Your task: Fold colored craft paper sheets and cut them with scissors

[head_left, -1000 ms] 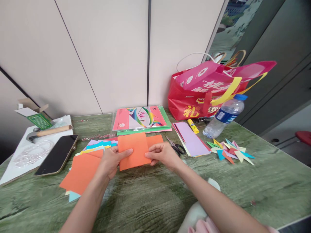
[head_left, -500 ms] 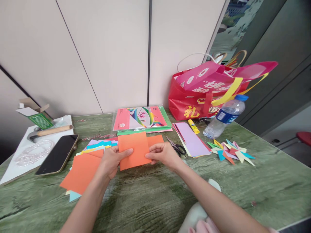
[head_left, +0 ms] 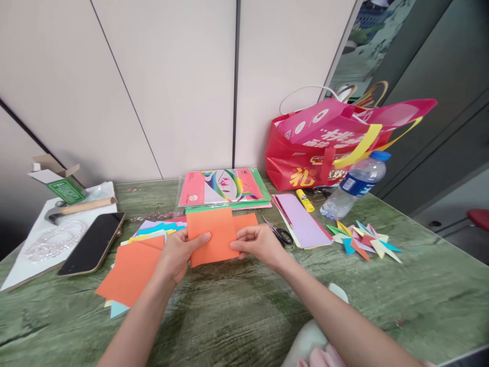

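One folded-looking piece of orange paper [head_left: 212,229] was held up from both sides over the desk [head_left: 214,316], its broad face toward the camera. The left hand [head_left: 176,257] gripped the left side, its thumb across the front and its other fingers mostly hidden behind. The right hand [head_left: 263,247] pinched the lower right edge, its fingers [head_left: 244,245] narrowed on the paper. A further orange part [head_left: 246,220] jutted out behind at the right; whether it belonged to the same sheet could not be told.

To the left, partly covered by the left arm [head_left: 145,306], lay a spread of coloured sheets [head_left: 126,272], orange uppermost. Beyond it lay a dark phone [head_left: 91,244], then a white board [head_left: 15,267] bearing a wooden-handled tool [head_left: 87,205] and clear beads [head_left: 55,241], with an opened green-and-white box [head_left: 66,191] at its far end. Packs of paper [head_left: 225,186] lay past the held piece. Scissors [head_left: 282,234] lay just beyond the right hand, near lilac strips [head_left: 303,221] and a yellow glue stick [head_left: 304,200]. Farther right were a bottle [head_left: 355,186], a red bag [head_left: 286,155] and a cluster of folded coloured pieces [head_left: 367,239].
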`<state>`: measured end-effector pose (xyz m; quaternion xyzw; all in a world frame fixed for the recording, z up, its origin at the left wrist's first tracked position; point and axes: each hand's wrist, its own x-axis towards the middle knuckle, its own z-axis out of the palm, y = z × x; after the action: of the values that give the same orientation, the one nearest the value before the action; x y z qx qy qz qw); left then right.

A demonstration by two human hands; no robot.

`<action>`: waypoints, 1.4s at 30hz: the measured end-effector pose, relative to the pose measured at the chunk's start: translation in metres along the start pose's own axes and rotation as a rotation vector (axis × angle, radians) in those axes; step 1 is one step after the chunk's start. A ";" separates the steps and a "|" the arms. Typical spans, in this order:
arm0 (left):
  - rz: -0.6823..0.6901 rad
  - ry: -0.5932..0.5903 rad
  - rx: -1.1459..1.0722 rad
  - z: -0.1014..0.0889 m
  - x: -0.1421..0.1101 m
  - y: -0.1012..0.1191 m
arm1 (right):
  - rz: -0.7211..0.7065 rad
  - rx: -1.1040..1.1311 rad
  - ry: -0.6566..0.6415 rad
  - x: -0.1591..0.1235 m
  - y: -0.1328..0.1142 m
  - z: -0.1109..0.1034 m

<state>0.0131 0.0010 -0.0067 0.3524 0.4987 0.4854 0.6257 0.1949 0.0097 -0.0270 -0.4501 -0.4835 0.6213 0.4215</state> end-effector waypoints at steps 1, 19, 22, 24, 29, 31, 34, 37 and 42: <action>-0.002 -0.001 -0.006 0.000 0.000 0.000 | -0.003 -0.002 0.002 0.000 0.000 0.000; 0.152 -0.061 0.140 0.006 -0.003 -0.002 | -0.253 0.030 0.008 0.001 -0.004 -0.003; 0.136 -0.087 0.182 0.009 -0.005 -0.003 | -0.297 0.088 0.114 0.001 -0.004 -0.002; 0.121 -0.081 0.179 0.011 -0.006 -0.003 | -0.284 0.092 0.160 0.001 -0.004 -0.001; 0.106 -0.073 0.168 0.012 -0.006 -0.003 | -0.286 0.086 0.190 0.000 -0.004 -0.002; 0.108 -0.080 0.173 0.011 -0.006 -0.003 | -0.273 0.088 0.190 0.000 -0.005 -0.003; 0.112 -0.085 0.179 0.011 -0.006 -0.002 | -0.268 0.079 0.196 -0.001 -0.006 -0.002; 0.118 -0.076 0.201 0.013 -0.008 -0.001 | -0.276 0.041 0.223 -0.002 -0.008 -0.002; 0.146 -0.082 0.212 0.016 -0.011 0.002 | -0.302 -0.004 0.247 -0.002 -0.008 -0.003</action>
<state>0.0272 -0.0083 0.0025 0.4715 0.4943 0.4592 0.5679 0.1986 0.0097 -0.0194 -0.4460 -0.4916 0.4900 0.5651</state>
